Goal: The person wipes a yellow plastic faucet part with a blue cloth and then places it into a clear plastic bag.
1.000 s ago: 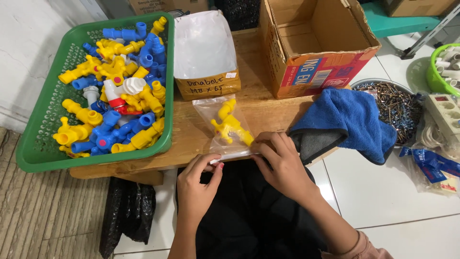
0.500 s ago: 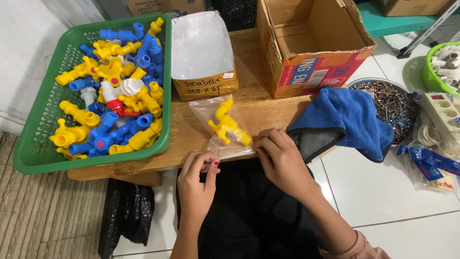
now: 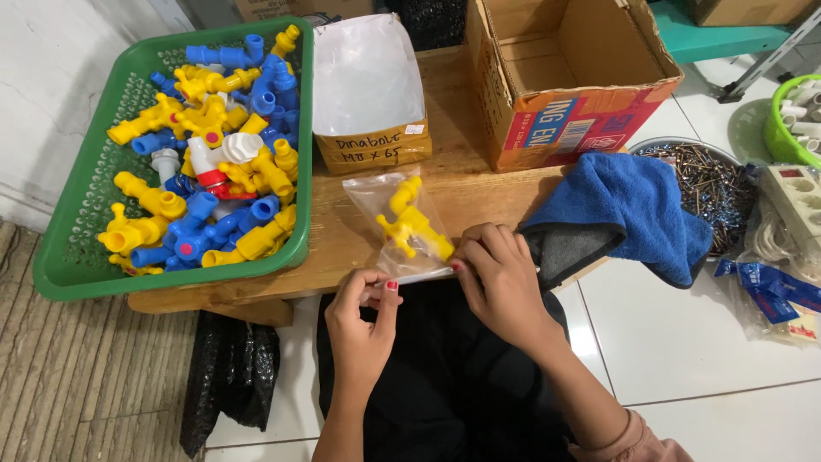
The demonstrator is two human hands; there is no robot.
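Both hands pinched the near edge of the clear bag (image 3: 402, 224): left hand (image 3: 363, 318) at its left corner, right hand (image 3: 496, 278) at its right. The bag's long axis ran away from them.

The one camera sits on my head and looks steeply down from close above. It faces forward over my lap onto the desk (image 3: 479, 192). No second view shares the scene.

small packing workshop: basket of plastic taps (image 3: 205, 154), cartons (image 3: 564, 77), screws (image 3: 710, 184).
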